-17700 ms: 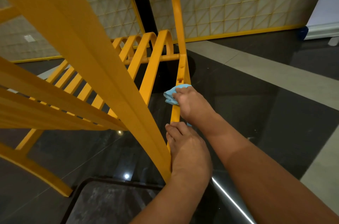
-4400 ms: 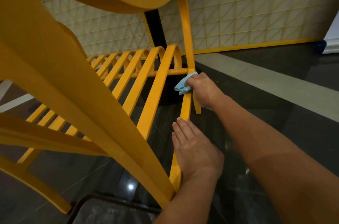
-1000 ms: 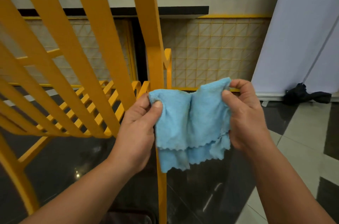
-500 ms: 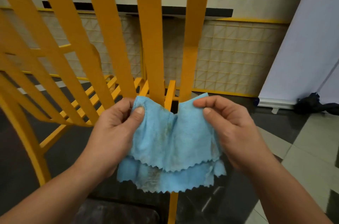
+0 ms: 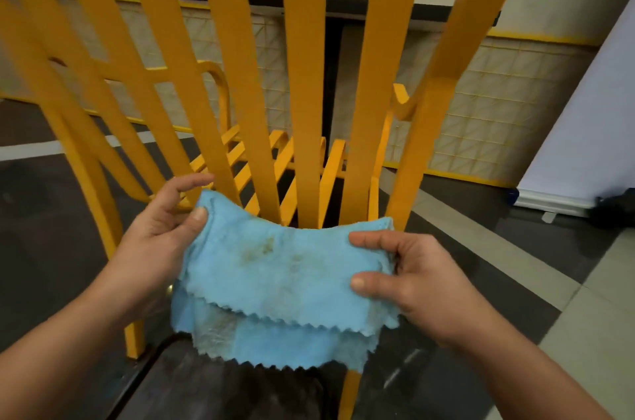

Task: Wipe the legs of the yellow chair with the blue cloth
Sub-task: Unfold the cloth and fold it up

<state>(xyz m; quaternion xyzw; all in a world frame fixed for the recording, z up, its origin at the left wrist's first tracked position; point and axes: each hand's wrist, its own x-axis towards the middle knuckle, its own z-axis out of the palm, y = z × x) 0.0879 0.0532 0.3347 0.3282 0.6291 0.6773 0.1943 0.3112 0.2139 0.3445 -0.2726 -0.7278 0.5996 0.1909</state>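
Blue cloth (image 5: 275,282) is off the yellow chair (image 5: 302,76) now: a few secs ago the right hand (image 5: 412,278) was rubbing it along a leg w/ the left hand (image 5: 161,234) bracing. Now both hands hold it up in the air btwn them, in front of the slats, touching no part of the chair. Left hand pinches the top left corner, forefinger sticking out; right hand pinches the right edge, thumb on top. Cloth is folded double, brownish smudges facing up. Looks like a refold to find a clean face, so wiping's paused, prob more leg to do.
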